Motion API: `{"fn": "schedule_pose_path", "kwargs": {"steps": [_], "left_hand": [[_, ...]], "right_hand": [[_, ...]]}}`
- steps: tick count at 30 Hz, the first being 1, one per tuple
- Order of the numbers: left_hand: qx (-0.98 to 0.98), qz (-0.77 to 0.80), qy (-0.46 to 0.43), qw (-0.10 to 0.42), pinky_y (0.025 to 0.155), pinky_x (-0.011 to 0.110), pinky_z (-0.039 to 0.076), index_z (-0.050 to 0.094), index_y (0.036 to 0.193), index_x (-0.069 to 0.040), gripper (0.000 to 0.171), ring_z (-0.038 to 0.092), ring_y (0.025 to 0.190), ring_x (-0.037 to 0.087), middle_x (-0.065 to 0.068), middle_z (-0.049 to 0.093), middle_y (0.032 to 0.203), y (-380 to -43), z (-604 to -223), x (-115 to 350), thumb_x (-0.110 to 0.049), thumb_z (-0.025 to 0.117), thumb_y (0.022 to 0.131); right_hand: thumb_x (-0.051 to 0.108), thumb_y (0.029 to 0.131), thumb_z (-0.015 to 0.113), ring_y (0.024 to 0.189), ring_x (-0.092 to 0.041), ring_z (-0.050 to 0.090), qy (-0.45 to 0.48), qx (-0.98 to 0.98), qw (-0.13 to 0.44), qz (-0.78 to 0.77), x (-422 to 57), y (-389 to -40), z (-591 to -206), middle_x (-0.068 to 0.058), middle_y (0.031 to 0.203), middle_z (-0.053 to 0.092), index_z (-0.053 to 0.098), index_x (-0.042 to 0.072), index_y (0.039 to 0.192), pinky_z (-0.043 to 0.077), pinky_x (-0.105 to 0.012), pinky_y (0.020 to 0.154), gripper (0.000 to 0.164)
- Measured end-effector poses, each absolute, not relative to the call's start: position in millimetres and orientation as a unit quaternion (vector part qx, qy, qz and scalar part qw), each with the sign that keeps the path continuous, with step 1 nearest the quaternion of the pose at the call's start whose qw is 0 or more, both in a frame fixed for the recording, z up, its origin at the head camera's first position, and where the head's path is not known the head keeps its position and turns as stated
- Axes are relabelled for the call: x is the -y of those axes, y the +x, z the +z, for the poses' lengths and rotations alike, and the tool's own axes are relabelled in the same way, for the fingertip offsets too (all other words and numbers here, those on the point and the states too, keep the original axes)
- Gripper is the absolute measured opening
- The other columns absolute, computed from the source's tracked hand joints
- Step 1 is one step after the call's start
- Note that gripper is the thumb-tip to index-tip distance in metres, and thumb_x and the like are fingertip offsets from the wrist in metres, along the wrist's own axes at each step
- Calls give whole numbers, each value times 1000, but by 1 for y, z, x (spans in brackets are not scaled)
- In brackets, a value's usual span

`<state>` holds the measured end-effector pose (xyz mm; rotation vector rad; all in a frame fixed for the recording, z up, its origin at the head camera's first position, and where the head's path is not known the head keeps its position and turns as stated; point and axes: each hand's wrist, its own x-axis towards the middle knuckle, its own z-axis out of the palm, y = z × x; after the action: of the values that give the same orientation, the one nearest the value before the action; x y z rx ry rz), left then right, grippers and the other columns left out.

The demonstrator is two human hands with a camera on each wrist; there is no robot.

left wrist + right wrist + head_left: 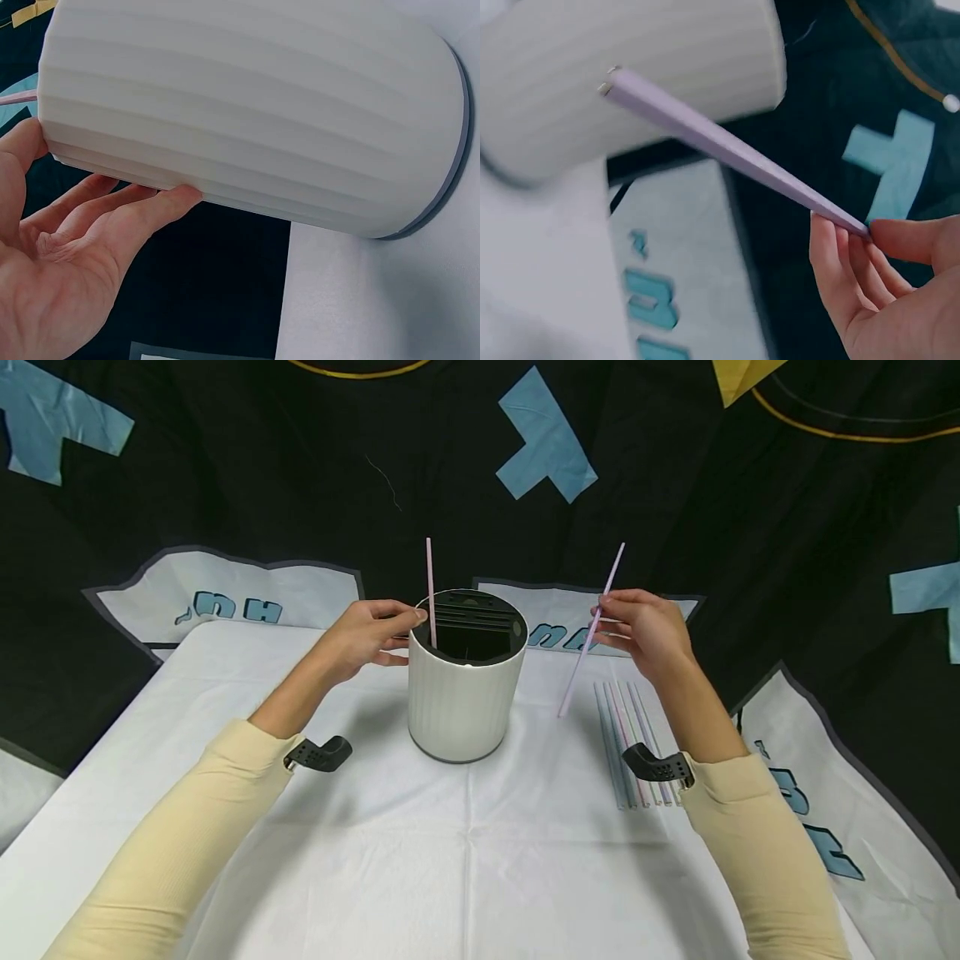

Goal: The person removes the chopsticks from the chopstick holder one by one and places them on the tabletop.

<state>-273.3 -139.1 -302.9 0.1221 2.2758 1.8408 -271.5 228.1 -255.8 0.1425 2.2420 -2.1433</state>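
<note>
A white ribbed holder (465, 714) with a dark slatted inside stands upright on the table. One thin pink stick, a chopstick by its look (431, 585), stands in it at the left rim. My left hand (375, 631) rests against the holder's left side, thumb at the rim beside the pink stick and loosely extended fingers touching the ribbed wall (247, 112). To the right, in the air, my right hand (637, 622) pinches a pair of lilac chopsticks (720, 146) between thumb and fingertips. They slant down to the left, two ends showing side by side in the right wrist view.
Several more chopsticks (626, 743) in blue, pink and green lie in a row under my right forearm. A white cloth (420, 877) with creases covers the table. Behind it hangs a black cloth with blue patches (547, 439).
</note>
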Motion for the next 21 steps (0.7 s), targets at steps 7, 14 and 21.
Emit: {"fn": "schedule_pose_path", "kwargs": {"steps": [7,14,21], "left_hand": [[-775,622,45,103,93,49,60,62,130,-6,39,65,119,32,11,61,131,-273,-305,140,-33,63,102],[-772,626,49,103,94,50,59,61,129,-5,39,66,117,31,11,61,130,-272,-304,141,-33,63,102],[-773,624,50,102,93,49,60,61,129,-5,39,65,118,31,11,61,131,-273,-303,140,-32,64,102]], "right_hand": [[24,103,61,89,-13,70,64,-778,44,-624,-253,-281,-290,5,98,72,62,7,124,62,-22,76,28],[23,102,61,81,-8,70,81,-803,50,-588,-269,-285,-322,10,89,70,57,-3,135,62,-20,74,42],[19,102,62,75,-6,70,78,-810,78,-576,-282,-285,-355,11,87,70,55,-8,136,62,-21,73,45]]}}
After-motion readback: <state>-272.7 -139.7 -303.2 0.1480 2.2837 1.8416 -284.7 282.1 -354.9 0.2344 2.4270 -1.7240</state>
